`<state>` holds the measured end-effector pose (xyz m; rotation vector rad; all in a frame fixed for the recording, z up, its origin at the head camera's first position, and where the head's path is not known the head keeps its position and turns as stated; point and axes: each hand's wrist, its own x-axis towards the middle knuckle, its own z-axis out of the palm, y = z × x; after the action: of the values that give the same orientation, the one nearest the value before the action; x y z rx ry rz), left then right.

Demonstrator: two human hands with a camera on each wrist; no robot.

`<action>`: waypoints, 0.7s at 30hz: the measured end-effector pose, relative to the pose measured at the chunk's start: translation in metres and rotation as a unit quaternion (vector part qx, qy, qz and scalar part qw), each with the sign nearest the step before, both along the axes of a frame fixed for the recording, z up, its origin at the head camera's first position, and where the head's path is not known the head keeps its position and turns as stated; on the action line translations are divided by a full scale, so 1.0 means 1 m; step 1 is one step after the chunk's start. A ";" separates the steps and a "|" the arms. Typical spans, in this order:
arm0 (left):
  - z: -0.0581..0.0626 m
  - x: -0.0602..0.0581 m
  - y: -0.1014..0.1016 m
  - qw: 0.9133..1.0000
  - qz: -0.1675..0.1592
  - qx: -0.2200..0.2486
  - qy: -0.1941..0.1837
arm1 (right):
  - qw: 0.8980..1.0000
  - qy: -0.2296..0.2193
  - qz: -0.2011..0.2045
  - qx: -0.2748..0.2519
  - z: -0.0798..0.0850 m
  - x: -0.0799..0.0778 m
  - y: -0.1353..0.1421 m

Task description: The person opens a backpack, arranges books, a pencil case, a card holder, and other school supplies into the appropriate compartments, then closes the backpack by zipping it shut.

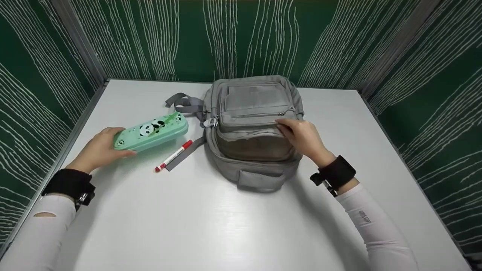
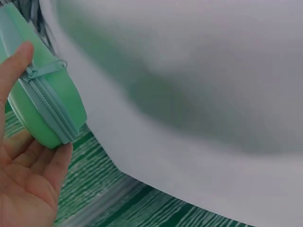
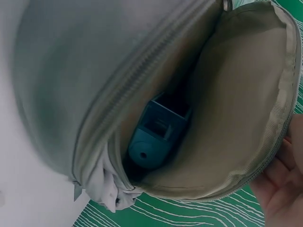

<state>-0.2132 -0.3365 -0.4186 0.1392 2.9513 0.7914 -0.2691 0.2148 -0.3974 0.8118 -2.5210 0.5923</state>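
At the far left, a white sleeve [image 1: 49,237] ran up to a black wristband [image 1: 66,184]. The left hand [image 1: 99,148] was clamped on the near end of the green case [image 1: 150,131], thumb on one side and fingers round the other, holding it above the table [image 1: 211,222]. Pandas decorated its lid; the left wrist view showed a zip and its pull [image 2: 47,69] close to the thumb.

Just right of the case lay a red-and-white marker [image 1: 173,156], with dark print along its barrel too small to read. It lay against a grey strap [image 1: 180,160] of the backpack [image 1: 258,99], which rested flat in the middle, its front pocket [image 1: 256,148] gaping. The right wrist view showed a blue object [image 3: 154,132] inside that pocket.

The right hand [image 1: 303,139] held the pocket's edge, thumb and forefinger together on it in the head view. Beyond its wristband [image 1: 337,173], the right sleeve [image 1: 376,229] bore small dark lettering that appeared to read "Let's Slim".
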 end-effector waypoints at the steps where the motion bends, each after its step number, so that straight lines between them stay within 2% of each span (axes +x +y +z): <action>1: 0.003 0.002 0.006 1.000 -0.010 -0.003 0.000 | 1.000 -0.001 -0.005 -0.001 0.002 -0.001 0.000; 7: 0.016 0.016 0.040 0.998 -0.065 -0.002 0.015 | 1.000 0.001 -0.022 -0.010 0.009 -0.004 -0.003; 12: 0.022 0.025 0.066 0.995 -0.096 0.005 0.021 | 1.000 0.007 -0.020 -0.017 0.011 -0.005 -0.004; 21: 0.033 0.039 0.111 0.993 -0.107 -0.006 0.040 | 1.000 0.010 -0.017 -0.019 0.011 -0.006 -0.006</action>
<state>-0.1746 -0.2259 -0.3856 0.4887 2.9459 0.7536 -0.2750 0.2086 -0.3864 0.7570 -2.4932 0.6152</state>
